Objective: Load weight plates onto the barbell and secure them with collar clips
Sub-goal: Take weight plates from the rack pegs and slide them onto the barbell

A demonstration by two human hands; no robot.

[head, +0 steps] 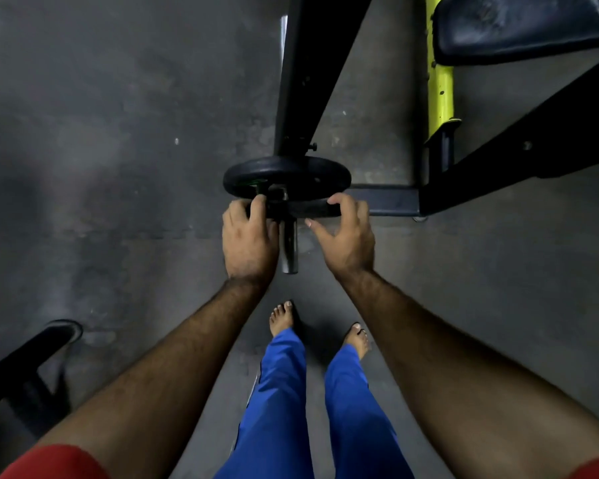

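Note:
The steel barbell sleeve [288, 248] points toward me at the picture's middle. Two black weight plates sit on it: a larger one [301, 174] behind and a smaller one [313, 207] in front. My left hand [249, 242] grips the left rim of the smaller plate, its fingers curled near a dark collar clip [261, 186] with a green mark at the hub. My right hand [346, 236] curls over the right rim of the same plate, thumb spread below it. The plate's left edge is hidden by my left hand.
A black upright post [305, 74] of the rack rises behind the plates. A yellow post [440, 81], a dark padded bench [519, 25] and a black floor frame [388, 200] stand to the right. Another black frame [25, 364] sits at lower left. My bare feet [282, 318] stand on grey floor.

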